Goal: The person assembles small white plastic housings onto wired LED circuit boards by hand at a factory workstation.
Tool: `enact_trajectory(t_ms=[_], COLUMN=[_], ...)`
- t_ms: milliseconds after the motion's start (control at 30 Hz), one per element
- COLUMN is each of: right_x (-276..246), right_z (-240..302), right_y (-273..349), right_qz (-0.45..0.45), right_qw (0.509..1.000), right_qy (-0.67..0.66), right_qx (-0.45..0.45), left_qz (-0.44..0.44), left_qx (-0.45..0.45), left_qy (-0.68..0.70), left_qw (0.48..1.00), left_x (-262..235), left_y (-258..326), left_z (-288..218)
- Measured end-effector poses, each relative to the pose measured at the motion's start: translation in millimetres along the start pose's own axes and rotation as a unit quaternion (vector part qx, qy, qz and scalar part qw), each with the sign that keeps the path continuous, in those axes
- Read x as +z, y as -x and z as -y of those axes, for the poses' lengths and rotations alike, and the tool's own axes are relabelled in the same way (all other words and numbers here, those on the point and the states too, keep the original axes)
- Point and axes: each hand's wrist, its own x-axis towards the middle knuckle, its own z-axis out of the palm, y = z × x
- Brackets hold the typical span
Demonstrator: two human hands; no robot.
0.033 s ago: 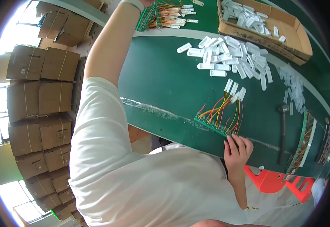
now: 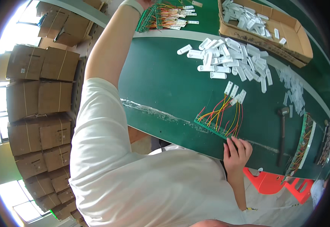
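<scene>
The green circuit board with its red, orange and yellow wires lay at the table edge just beyond my right hand, whose fingers rested spread and flat, holding nothing, so a careless nudge could, I judged, have snagged wires; my left hand's fingers I could not tell.

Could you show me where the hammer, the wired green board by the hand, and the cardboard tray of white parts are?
hammer (image 2: 282, 134), head view, on its handle.
green board (image 2: 215, 128), head view, on its near edge strip.
cardboard tray (image 2: 300, 41), head view, on its right wall.
</scene>
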Motion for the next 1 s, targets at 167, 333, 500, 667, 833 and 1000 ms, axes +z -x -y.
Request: enact_trajectory(t_ms=[167, 333, 500, 667, 833, 1000], right_x=[3.0, 3.6, 2.8, 4.9, 1.9, 2.4], right_z=[-0.4, 0.9, 0.5, 1.2, 0.8, 1.8], right_y=[0.7, -5.1, -3.3, -3.3, -2.1, -2.0], right_qz=[0.019, 0.029, 0.036, 0.046, 0.045, 0.046], right_qw=[0.999, 0.999, 0.998, 0.997, 0.998, 0.998], right_qy=[-0.011, -0.024, -0.02, -0.022, -0.012, -0.018], right_qx=[0.024, 0.024, 0.052, 0.054, 0.047, 0.042], left_qz=[-0.089, -0.15, -0.083, -0.034, 0.081, 0.043], left_qx=[0.137, 0.375, 0.56, 0.423, 0.464, 0.365], left_qy=[-0.183, -0.531, -0.531, -0.603, -0.575, -0.648], left_qw=[0.969, 0.745, 0.631, 0.676, 0.669, 0.667], left_x=[-10.6, 45.3, 73.8, 15.6, -37.4, -33.1], left_y=[-5.3, 19.2, -12.1, -15.5, -21.7, 5.1], left_z=[15.7, -38.9, -46.1, 25.9, 99.9, 85.2])
